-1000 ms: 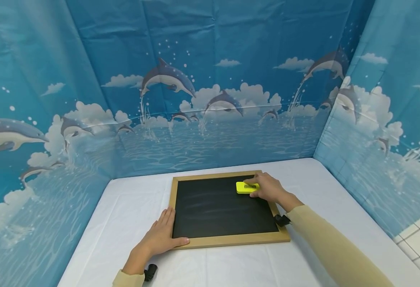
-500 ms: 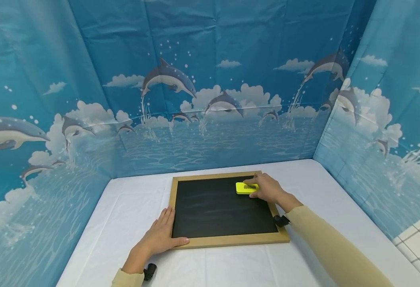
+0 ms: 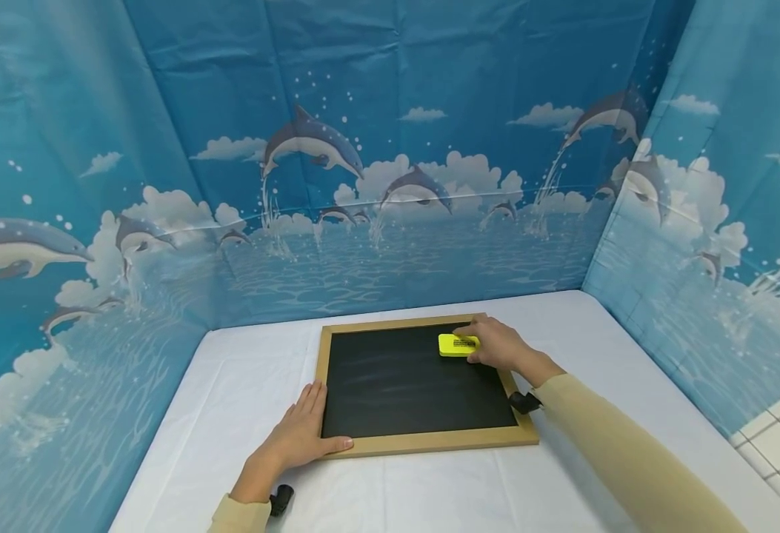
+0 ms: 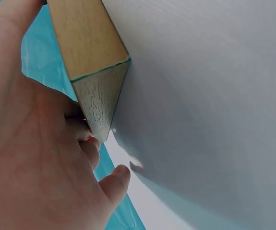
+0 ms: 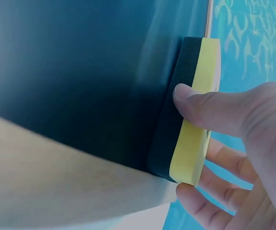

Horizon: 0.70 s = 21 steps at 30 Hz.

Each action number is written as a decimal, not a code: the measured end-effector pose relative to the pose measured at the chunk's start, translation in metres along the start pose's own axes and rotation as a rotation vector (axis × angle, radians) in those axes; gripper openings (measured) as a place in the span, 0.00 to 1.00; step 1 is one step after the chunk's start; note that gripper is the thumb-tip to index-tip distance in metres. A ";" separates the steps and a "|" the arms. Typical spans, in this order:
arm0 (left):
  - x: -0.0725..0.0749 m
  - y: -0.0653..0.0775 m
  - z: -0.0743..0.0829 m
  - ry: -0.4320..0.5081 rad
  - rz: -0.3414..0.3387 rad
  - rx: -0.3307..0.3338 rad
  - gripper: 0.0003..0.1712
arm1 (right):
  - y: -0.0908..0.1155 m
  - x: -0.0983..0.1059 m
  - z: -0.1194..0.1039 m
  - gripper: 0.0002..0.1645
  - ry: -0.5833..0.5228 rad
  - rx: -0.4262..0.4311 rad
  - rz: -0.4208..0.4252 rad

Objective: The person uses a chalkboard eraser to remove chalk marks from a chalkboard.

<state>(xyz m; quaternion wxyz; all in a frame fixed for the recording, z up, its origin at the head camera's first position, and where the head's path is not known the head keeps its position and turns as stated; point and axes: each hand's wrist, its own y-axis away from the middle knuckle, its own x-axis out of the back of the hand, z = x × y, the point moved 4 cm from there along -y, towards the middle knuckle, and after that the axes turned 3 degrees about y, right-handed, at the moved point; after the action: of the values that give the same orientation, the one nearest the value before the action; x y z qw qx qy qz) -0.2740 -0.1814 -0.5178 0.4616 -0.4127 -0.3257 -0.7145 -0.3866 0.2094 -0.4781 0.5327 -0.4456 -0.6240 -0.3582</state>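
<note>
A small blackboard in a light wooden frame lies on the white-covered table, with faint pale smears across its dark face. My right hand grips a yellow board eraser near the board's far right corner. In the right wrist view the thumb presses one side of the eraser, fingers lie at the other, and its dark felt rests against the board. My left hand lies along the frame's near left corner, fingers straight on the left side and thumb on the front edge. The left wrist view shows the frame's wooden corner beside the palm.
White cloth covers the table around the board. Blue curtains printed with dolphins hang along the back, left and right. A small black device sits at the right wrist, another at the left.
</note>
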 end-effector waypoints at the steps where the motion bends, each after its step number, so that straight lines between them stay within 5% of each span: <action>1: 0.001 0.000 0.000 -0.002 -0.001 -0.002 0.72 | 0.001 0.002 0.000 0.40 0.005 -0.004 0.004; 13: 0.003 0.001 0.001 0.003 0.006 0.004 0.71 | 0.032 0.018 -0.002 0.38 0.039 -0.006 0.076; 21: 0.002 0.000 0.000 0.014 0.011 -0.003 0.71 | 0.060 0.020 0.016 0.41 0.020 -0.108 0.153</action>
<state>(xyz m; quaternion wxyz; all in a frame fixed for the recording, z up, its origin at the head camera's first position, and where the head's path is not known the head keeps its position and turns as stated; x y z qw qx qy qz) -0.2740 -0.1817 -0.5163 0.4672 -0.4099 -0.3192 -0.7154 -0.3367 0.2482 -0.4629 0.5400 -0.5162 -0.5627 -0.3540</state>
